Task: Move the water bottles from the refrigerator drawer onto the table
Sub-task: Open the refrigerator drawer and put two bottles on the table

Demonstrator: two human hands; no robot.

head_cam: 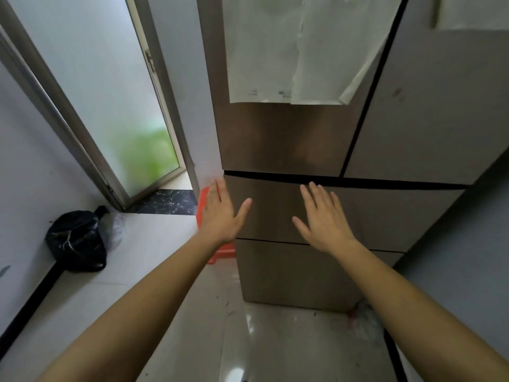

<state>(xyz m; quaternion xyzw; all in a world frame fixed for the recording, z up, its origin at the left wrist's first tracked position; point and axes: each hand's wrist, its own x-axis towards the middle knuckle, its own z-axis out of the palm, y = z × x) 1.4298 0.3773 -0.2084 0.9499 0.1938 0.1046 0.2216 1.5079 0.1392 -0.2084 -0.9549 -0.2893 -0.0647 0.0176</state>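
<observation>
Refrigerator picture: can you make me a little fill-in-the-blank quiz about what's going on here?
The upper drawer of the refrigerator is ____.
The left hand and the right hand hold ____.
The bag on the floor is ____ in colour.
Missing words: closed; nothing; black.

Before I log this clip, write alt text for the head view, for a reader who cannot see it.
Two bare arms reach out, left hand and right hand open with fingers spread in front of the closed upper drawer of a brown refrigerator; no water bottles show. Papers hang higher on it, and a black bag lies on the floor.
</observation>
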